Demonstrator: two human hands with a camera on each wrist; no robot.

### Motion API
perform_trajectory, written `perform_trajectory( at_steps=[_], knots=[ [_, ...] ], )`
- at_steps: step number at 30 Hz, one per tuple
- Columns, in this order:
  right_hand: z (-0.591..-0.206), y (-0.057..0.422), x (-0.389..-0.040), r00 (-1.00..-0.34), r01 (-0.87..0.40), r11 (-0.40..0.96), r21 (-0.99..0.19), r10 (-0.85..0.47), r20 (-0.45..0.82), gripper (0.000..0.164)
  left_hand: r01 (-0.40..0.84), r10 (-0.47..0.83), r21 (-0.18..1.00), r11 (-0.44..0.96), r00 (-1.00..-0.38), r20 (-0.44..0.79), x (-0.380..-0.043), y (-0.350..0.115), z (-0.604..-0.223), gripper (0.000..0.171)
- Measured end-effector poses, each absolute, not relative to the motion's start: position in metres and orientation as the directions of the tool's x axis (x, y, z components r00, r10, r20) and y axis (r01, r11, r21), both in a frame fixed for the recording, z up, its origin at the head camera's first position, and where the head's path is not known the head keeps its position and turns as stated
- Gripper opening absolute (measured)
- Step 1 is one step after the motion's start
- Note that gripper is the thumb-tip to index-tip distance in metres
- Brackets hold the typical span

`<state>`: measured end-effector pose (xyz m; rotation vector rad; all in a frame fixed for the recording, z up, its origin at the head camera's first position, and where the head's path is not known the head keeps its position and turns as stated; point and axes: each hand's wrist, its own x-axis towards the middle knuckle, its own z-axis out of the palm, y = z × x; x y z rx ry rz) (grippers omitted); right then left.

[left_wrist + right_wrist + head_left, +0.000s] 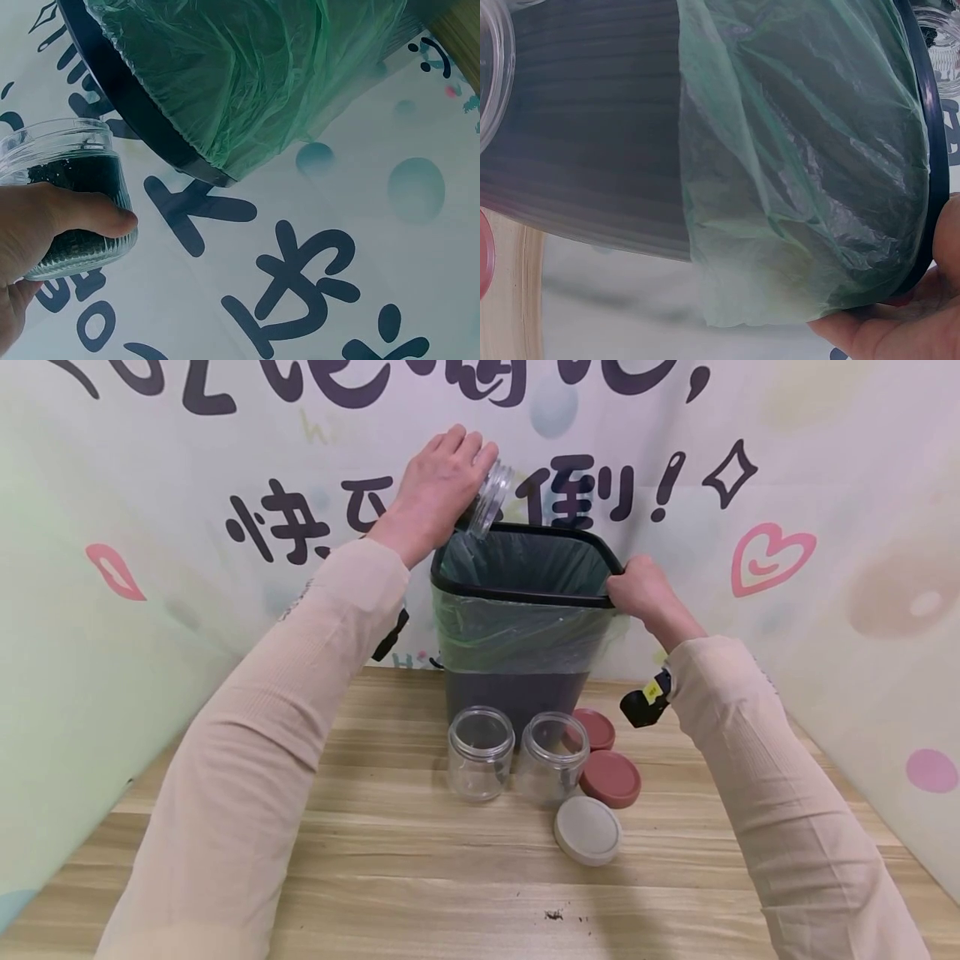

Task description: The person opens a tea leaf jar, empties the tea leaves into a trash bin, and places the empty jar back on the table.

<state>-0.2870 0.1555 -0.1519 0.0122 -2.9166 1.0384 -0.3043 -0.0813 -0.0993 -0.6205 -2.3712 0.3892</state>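
My left hand (442, 485) grips a clear jar (492, 497), tilted with its mouth toward the left rim of a dark trash bin (517, 697). In the left wrist view, dark, grainy stuff (79, 176) fills much of that jar, and the thumb lies across its side. A thin green bag (517, 631) lines the bin and folds over its black rim. At the rim's right corner, my right hand (647, 589) holds on, with fingers and thumb around the edge in the right wrist view (900, 322). The bin's floor is hidden.
Two lidless clear jars, a left one (480, 764) and a right one (553, 768), stand before the bin. Beside them lie two red lids (611, 779) and a whitish lid (588, 831). Dark crumbs (553, 915) dot the wooden table (390, 860). A printed wall cloth (675, 427) hangs behind.
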Motion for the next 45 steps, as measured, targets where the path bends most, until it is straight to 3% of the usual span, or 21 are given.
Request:
perform_trajectory(
  at_steps=[16,25,33,45],
  knots=[
    [-0.1534,0.1554,-0.2876,-0.999,-0.010,0.777,-0.630,0.018,0.038,0.015,0.356,0.579,-0.478,0.803,-0.656,0.484,-0.3060,-0.0810,-0.1013,0.064],
    [-0.1539,0.1553,-0.2869,-0.999,-0.018,0.773,-0.634,0.012,0.044,0.016,0.347,0.599,-0.506,0.790,-0.616,0.512,-0.3062,-0.0817,-0.1028,0.057],
    [-0.1542,0.1547,-0.2878,-0.999,-0.014,0.771,-0.637,0.013,0.038,0.017,0.312,0.586,-0.528,0.790,-0.638,0.500,-0.3045,-0.0839,-0.1002,0.063],
    [-0.1525,0.1550,-0.2869,-0.999,-0.012,0.773,-0.634,0.014,0.037,0.017,0.334,0.629,-0.547,0.767,-0.558,0.541,-0.3079,-0.0863,-0.0999,0.053]
  ],
)
